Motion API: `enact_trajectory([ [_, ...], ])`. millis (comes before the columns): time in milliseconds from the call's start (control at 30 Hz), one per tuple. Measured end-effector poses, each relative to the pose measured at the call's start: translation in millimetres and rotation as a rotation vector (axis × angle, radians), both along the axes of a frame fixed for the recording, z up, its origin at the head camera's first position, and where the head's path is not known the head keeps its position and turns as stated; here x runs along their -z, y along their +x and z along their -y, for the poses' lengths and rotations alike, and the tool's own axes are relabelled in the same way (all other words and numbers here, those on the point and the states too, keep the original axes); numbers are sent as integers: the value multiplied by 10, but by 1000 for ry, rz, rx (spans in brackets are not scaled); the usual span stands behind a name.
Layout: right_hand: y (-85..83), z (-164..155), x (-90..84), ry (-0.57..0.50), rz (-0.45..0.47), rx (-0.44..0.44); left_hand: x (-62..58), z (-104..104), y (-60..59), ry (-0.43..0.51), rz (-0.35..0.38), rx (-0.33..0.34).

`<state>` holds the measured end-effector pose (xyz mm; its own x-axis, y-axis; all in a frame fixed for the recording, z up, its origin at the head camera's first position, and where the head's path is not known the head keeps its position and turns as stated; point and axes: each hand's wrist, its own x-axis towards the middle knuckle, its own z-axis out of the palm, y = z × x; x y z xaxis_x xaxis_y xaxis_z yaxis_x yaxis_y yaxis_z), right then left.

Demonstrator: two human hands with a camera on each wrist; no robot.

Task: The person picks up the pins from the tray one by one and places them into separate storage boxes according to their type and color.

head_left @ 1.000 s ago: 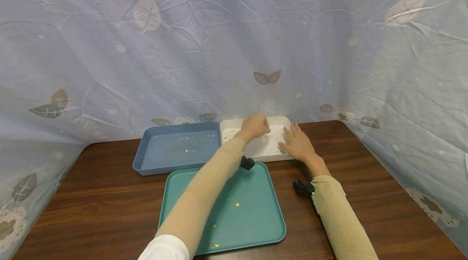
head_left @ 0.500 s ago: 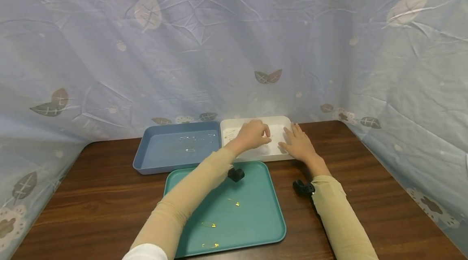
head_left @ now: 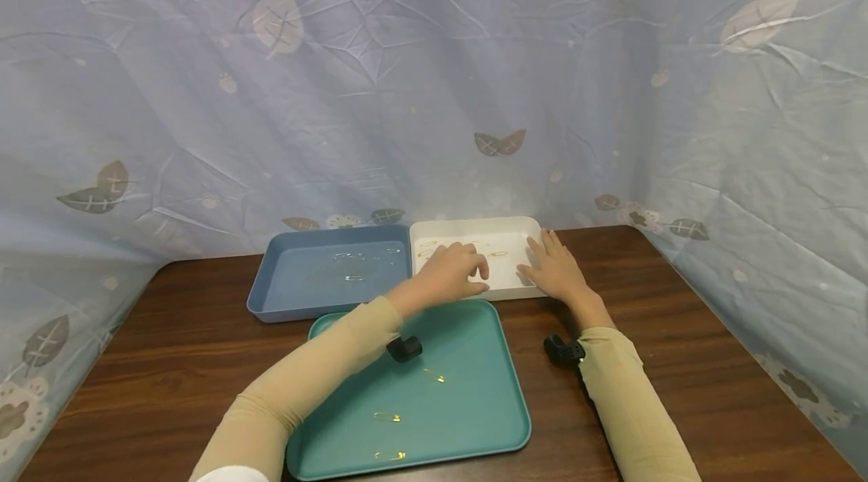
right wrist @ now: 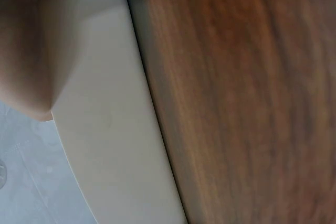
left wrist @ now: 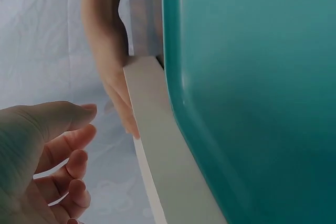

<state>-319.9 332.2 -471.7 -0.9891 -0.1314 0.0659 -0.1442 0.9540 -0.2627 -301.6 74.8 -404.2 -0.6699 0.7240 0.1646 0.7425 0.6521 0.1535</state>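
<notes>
- I read no brand, label or writing on any tray or on the cloth; the leaf-print cloth [head_left: 434,75] carries only leaf and flower shapes.
- My left hand [head_left: 453,271] hangs over the near edge of the white tray [head_left: 475,227], fingers loosely bent and apart, holding nothing that I can see. The left wrist view shows the same: curled, separate fingers [left wrist: 73,145] with empty space between them.
- My right hand [head_left: 552,267] lies flat on the right near corner of the white tray, fingers straight and spread.
- Thin gold pins lie inside the white tray, far from me; they are too small to count well.
- The teal tray [head_left: 475,422] is nearest to me, with three gold safety pins [head_left: 386,416] on it.
- The blue tray [head_left: 271,294] stands left of the white one, touching it; some small silver pieces lie inside, hard to make out.
- In the right wrist view only the white rim, the wooden table [right wrist: 252,98] and a blurred part of the hand show.
</notes>
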Motion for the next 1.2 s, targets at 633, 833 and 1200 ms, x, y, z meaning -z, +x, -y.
enact_trajectory([
  [633,24,11,25,-1,-5,-7,54,612,477,125,7,121],
  [833,20,8,18,1,-4,-3,95,752,553,119,41,149],
  [1200,37,-9,-10,-57,-30,-26,148,910,520,54,166,238],
])
